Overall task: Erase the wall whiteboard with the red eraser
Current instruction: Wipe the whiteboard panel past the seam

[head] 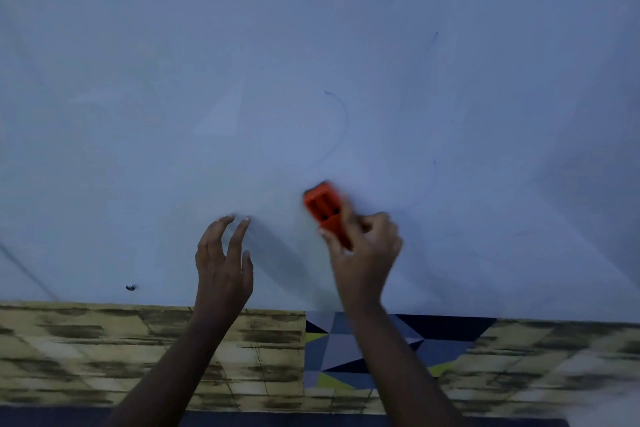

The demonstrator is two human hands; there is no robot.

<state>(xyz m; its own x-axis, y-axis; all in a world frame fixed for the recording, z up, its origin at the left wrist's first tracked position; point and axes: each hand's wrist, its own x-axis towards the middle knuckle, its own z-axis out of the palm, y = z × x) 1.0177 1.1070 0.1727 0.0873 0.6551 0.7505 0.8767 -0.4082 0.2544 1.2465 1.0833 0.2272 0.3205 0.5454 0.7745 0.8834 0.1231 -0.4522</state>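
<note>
Pale whiteboard (311, 45) is filling most of the view, carrying faint blue pen strokes (341, 125) near its middle and a small metal screw (130, 287) low on the left, while yellow-and-black patterned wall panels (121, 350) and a triangle-patterned panel (346, 350) are running beneath its lower edge. Right hand (363, 253) is gripping the red eraser (327, 211), fingers and thumb curled around its lower end, holding it tilted against the board just below the blue strokes. Left hand (221, 267) is reaching up beside it with fingers spread and relaxed, fingertips touching or almost touching the board, holding nothing.
</note>
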